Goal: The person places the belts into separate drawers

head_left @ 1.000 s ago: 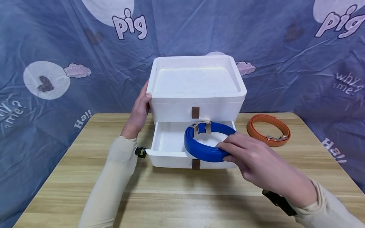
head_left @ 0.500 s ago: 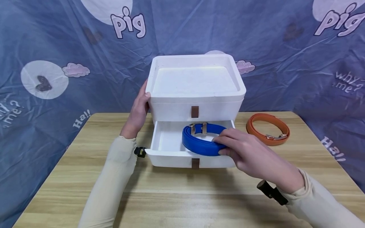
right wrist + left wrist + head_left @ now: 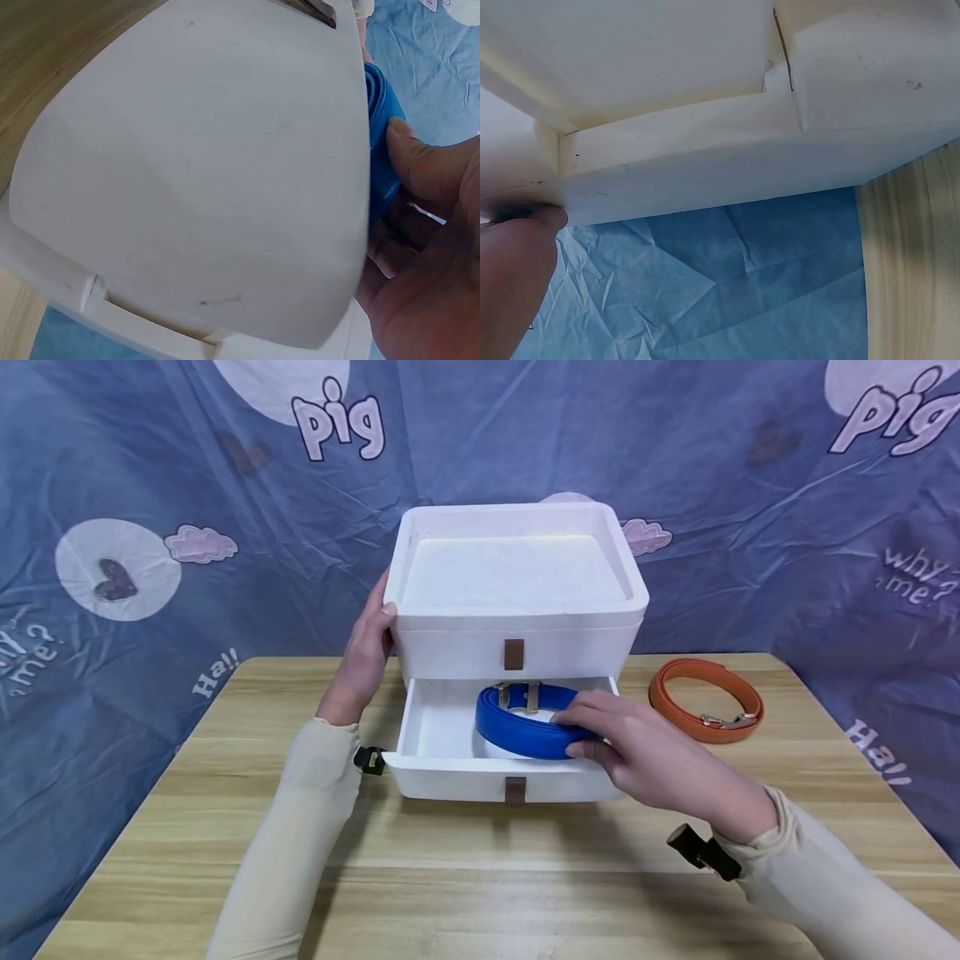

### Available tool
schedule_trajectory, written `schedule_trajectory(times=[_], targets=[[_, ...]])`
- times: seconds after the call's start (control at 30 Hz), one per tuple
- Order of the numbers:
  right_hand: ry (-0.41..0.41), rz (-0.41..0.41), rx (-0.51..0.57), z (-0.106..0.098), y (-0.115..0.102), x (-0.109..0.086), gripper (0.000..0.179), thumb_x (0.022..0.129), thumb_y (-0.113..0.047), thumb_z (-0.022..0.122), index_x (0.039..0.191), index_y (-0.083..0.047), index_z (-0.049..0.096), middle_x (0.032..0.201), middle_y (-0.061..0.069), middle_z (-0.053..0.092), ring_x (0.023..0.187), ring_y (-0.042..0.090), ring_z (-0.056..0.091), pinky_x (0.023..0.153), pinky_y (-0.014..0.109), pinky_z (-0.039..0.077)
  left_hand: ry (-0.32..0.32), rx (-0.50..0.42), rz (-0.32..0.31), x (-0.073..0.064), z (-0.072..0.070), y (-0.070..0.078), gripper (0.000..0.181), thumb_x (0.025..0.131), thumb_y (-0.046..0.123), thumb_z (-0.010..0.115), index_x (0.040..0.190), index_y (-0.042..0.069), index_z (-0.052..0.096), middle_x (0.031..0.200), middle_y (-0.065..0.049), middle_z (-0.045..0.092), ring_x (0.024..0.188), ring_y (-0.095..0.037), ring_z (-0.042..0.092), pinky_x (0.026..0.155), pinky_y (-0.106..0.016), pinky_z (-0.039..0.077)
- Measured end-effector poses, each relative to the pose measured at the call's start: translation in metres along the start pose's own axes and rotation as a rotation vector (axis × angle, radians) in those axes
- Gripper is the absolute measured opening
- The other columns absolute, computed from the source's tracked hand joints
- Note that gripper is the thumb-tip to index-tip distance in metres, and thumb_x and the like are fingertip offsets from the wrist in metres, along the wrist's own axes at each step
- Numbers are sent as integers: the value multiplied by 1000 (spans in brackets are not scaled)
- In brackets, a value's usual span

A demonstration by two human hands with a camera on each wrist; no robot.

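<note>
A rolled blue belt (image 3: 517, 735) with a gold buckle hangs partly within the pulled-out lower drawer (image 3: 450, 781) of a white two-drawer box (image 3: 517, 618). My right hand (image 3: 637, 752) pinches the belt's near right side, thumb in front and fingers inside the coil. In the right wrist view the drawer front hides much of the belt (image 3: 386, 161). My left hand (image 3: 365, 652) rests against the box's left side, thumb at the front corner. Only a finger or thumb of that hand (image 3: 517, 270) shows in the left wrist view, touching the box's underside edge.
A rolled orange belt (image 3: 705, 702) with a silver buckle lies on the wooden table (image 3: 480, 893), right of the box. The upper drawer is closed, with a brown tab (image 3: 513, 654). A blue printed cloth (image 3: 225, 468) hangs behind the table.
My right hand has carried the blue belt down and slightly left, farther into the open drawer. The left hand and the box have stayed in place.
</note>
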State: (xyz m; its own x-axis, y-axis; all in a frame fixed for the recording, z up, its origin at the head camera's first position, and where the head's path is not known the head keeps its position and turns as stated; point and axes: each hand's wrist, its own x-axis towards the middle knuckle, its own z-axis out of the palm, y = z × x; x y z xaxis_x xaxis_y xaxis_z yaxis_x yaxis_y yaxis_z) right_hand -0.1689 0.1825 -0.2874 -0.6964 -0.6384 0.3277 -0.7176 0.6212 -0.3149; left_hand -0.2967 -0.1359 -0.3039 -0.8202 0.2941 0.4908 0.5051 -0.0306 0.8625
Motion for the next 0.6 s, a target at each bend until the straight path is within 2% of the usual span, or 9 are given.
schedule_trajectory(times=[0.2,0.4,0.6], targets=[[-33,33,61,3,6,6,29,89,-9,72,117,-9,68,109,-4,62,95,11,57,80,37,49,13,1,-8,-1,-1,-1,59,102,28,28,159,15,17,158,-2,25,132,-23,35,106,-44,28],[-26,54,139,5,11,11,31,86,-9,74,117,-11,69,108,-5,65,98,11,58,83,39,48,1,-13,6,0,-2,-1,59,103,29,29,159,15,17,158,-4,25,131,-24,36,105,-43,29],[-24,49,140,8,14,12,29,86,-10,75,114,-13,70,106,-6,65,94,13,57,81,39,47,2,-15,13,0,0,-1,60,103,30,30,159,14,16,158,-3,24,132,-23,34,106,-42,28]])
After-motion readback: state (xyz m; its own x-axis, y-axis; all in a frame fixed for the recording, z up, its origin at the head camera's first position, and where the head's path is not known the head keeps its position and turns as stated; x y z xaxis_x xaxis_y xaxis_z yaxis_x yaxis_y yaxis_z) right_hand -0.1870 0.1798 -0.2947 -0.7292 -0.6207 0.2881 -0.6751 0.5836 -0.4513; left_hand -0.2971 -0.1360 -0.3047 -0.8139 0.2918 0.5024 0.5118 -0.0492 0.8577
